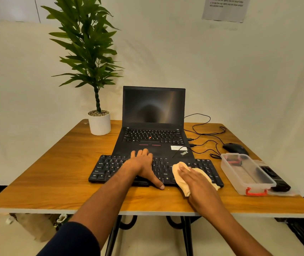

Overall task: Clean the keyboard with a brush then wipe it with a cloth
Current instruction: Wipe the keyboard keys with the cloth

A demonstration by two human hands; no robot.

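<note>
Keyboard (110, 168) before laptop (153, 126); container (247, 174) at right.

The left hand (142, 166) lies flat over the middle of the keyboard (110, 169), hiding the keys beneath its palm and fingers. Under the right hand (193, 180) the cloth (180, 169) shows only at its edges, and the keys below it are covered too. Key legends beside both hands are too small to read. Right of the right hand, the contents of the clear plastic box (247, 174) are blurred; a dark object (275, 179) behind it cannot be identified. Far above, the wall notice (225, 8) is cut by the top edge, its print illegible
</note>
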